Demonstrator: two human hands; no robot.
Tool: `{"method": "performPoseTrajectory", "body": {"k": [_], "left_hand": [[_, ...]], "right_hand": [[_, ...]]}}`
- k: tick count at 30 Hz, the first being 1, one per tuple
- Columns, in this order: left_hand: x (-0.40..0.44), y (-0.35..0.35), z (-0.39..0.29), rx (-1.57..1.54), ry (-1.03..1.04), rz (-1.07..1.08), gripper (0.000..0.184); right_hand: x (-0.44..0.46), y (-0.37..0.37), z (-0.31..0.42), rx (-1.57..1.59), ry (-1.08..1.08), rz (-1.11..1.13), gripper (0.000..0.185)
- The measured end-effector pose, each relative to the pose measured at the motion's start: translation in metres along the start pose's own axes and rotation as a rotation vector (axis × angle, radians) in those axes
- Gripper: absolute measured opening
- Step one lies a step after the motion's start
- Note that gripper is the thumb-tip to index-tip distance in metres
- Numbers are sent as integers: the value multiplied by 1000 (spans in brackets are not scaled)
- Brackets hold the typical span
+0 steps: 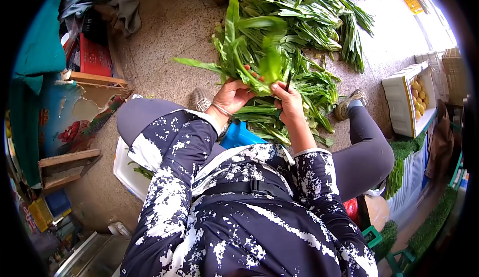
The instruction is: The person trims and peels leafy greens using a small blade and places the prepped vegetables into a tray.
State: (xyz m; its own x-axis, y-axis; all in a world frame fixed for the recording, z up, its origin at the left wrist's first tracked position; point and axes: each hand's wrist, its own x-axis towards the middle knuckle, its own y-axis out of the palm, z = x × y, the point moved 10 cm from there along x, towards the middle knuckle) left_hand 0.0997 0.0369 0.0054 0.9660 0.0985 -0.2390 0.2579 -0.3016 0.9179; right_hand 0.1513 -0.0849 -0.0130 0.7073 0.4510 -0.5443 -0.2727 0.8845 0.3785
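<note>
My left hand (232,96) is closed around the base of a leafy green stalk (231,52), whose long leaves spread up and to the left. My right hand (288,100) pinches a leaf of the greens near the stalk's base, and a thin dark object, perhaps a knife, shows by its fingers. One leaf (271,60) above my right hand is blurred by motion. Beneath and beyond both hands, loose greens (312,85) lie on the floor, with a larger pile (304,15) further off. A blue plastic object (242,135) is between my legs.
A white foam box (399,97) of yellowish round produce stands at the right. On the left are a red crate (95,56) and a wooden frame (67,159). A white tray (122,169) with some leaves lies beside my left leg. My shoes rest either side of the greens.
</note>
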Motion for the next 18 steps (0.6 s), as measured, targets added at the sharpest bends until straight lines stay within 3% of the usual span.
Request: {"method": "performPoseTrajectory", "body": {"k": [1,4,6,9,13,15,17,18], "left_hand": [[1,2,-1,-4,13,-5,41],[-3,3,-4,16,-2,-26,36],[-4,7,-24,24,48,-17,32],[-36,39,-107,153,217,-48,28],[-172,92,-262,562,706,-94,24],[-228,95,-273,392,556,-24,17],[-330,5,-335,682,877,-633,33],[-369,-30,-330,691,904,-858,36]], "right_hand": [[3,-1,-5,-8,6,11,16],[11,-8,-32,423,189,-14,9],[20,-30,-40,372,215,-48,11],[35,-68,-40,15,101,-164,12],[43,-73,-53,12,191,-124,12],[48,-75,-60,13,214,-59,11],[50,-80,-67,-2,249,-76,11],[49,-80,-69,-8,263,-75,11]]}}
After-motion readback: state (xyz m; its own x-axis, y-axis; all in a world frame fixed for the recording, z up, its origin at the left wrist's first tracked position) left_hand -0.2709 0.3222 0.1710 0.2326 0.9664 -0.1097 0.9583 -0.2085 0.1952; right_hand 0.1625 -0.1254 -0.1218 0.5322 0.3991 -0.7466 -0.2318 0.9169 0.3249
